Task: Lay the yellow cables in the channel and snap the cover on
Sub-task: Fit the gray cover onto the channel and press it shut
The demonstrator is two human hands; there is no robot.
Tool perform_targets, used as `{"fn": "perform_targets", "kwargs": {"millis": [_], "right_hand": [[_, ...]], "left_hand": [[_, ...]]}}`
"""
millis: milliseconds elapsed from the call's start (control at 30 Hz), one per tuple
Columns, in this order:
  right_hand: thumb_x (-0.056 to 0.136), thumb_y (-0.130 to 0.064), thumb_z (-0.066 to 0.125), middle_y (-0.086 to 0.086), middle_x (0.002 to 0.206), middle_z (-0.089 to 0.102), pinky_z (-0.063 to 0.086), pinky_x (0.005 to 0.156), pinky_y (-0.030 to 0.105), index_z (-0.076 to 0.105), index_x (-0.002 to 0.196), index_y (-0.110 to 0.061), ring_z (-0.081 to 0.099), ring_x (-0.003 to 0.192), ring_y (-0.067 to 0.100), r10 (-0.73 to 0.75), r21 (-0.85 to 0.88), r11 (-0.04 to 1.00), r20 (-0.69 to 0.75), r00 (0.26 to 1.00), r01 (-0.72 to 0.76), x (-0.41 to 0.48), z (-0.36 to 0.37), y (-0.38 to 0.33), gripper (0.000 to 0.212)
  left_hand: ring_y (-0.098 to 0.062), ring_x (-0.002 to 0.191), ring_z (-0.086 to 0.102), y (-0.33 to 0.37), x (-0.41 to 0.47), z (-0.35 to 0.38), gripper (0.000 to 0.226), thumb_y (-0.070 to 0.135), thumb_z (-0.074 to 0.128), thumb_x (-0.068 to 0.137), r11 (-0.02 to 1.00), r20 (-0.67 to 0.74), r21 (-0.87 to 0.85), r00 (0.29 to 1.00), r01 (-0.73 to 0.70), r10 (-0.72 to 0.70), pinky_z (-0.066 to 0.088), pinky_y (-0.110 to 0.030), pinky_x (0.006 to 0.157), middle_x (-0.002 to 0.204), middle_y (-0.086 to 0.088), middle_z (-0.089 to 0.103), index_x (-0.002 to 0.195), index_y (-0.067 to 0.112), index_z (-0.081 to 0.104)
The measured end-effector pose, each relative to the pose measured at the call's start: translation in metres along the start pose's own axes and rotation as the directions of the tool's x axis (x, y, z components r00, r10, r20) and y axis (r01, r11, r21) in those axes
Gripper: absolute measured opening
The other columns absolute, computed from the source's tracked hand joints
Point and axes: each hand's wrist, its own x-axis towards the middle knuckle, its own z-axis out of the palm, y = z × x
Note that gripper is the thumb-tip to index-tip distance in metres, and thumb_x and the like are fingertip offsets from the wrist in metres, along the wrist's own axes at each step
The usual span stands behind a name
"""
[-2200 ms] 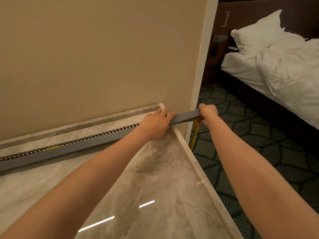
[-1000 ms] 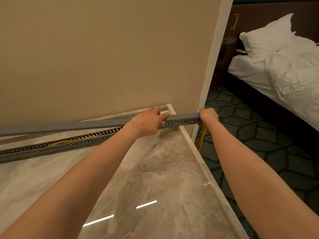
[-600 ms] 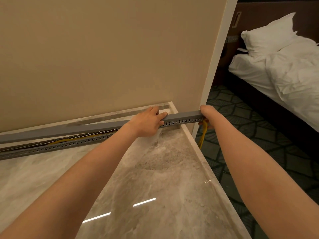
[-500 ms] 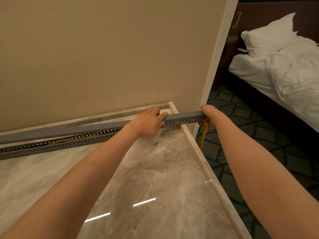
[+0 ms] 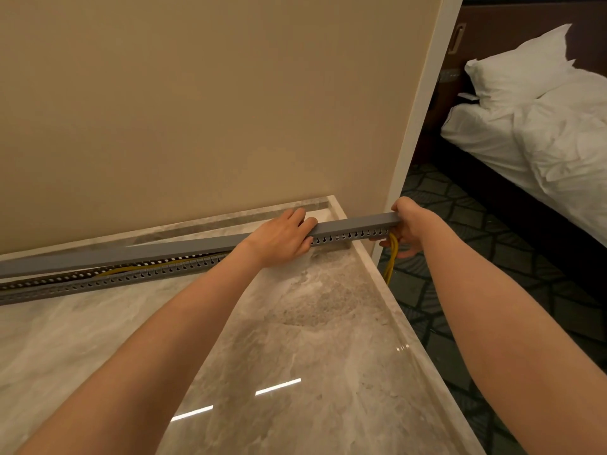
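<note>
A long grey slotted channel (image 5: 138, 276) lies on the marble counter (image 5: 295, 339) along the wall, with yellow cables (image 5: 131, 269) inside it. The cables hang out of its right end (image 5: 391, 257) over the counter's edge. A flat grey cover (image 5: 131, 252) sits on the channel at the right end and stands raised above it toward the left. My left hand (image 5: 282, 238) grips cover and channel near the right end, fingers over the top. My right hand (image 5: 409, 226) holds the very end beyond the counter's edge.
A beige wall (image 5: 197, 110) rises right behind the channel, ending in a white corner post (image 5: 417, 126). To the right lie dark patterned carpet (image 5: 460, 257) and a bed with white linen (image 5: 542, 119).
Over the last second the cover's raised left part has come down closer to the channel. Both hands stay at the right end.
</note>
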Motion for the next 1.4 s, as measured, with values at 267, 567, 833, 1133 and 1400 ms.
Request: {"fn": "perform_targets", "kwargs": {"millis": [267,567,833,1133,1400], "right_hand": [[0.096,-0.032,0.028,0.008,0.071,0.064,0.042,0.076,0.033,0.052,0.104,-0.009,0.050,0.063,0.016,-0.020,-0.136,0.991,-0.012,1.000,0.018,0.003,0.012,-0.001,0.035],[0.087,-0.036,0.037,0.007,0.077,0.067,0.039,0.072,0.031,0.051,0.097,-0.012,0.049,0.068,0.016,0.014,-0.138,0.990,0.085,0.996,-0.003,0.006,0.000,-0.003,0.029],[0.099,-0.024,0.021,0.013,0.068,0.058,0.037,0.052,0.022,0.044,0.095,-0.006,0.049,0.055,0.016,-0.128,-0.151,0.982,-0.063,0.990,0.117,0.007,0.018,0.000,0.030],[0.097,-0.014,0.030,0.009,0.062,0.059,0.050,0.067,0.031,0.044,0.067,-0.009,0.057,0.062,0.021,-0.346,-0.471,0.859,-0.242,0.907,0.202,0.015,0.031,-0.002,0.033],[0.095,-0.017,0.039,0.004,0.055,0.056,0.048,0.069,0.035,0.047,0.065,-0.010,0.055,0.059,0.020,-0.406,-0.670,0.727,-0.245,0.881,0.149,0.019,0.033,-0.002,0.032]], "left_hand": [[-0.029,0.076,0.060,-0.005,-0.004,0.004,0.054,0.034,0.021,0.087,0.999,-0.039,0.021,0.998,-0.039,0.039,0.049,-0.033,0.062,0.090,-0.013,0.061,0.105,0.002,0.061],[-0.022,0.057,0.058,-0.013,-0.004,0.020,0.040,0.032,0.032,0.087,0.987,-0.110,0.137,0.989,-0.081,0.097,0.051,-0.028,0.046,0.073,-0.007,0.061,0.083,0.007,0.064],[-0.025,0.062,0.059,-0.017,-0.009,0.022,0.040,0.033,0.031,0.089,0.993,-0.144,0.098,0.987,-0.062,0.076,0.052,-0.030,0.054,0.078,-0.008,0.060,0.086,0.007,0.061],[-0.029,0.073,0.061,-0.003,-0.002,0.005,0.045,0.036,0.027,0.083,0.985,-0.100,0.170,0.995,0.014,0.003,0.047,-0.035,0.068,0.081,-0.011,0.061,0.085,0.004,0.059],[-0.034,0.105,0.059,0.055,0.051,0.003,0.048,0.045,0.026,0.100,0.984,0.018,-0.028,0.985,0.173,-0.173,0.045,-0.040,0.082,0.120,-0.015,0.058,0.122,0.006,0.045]]}}
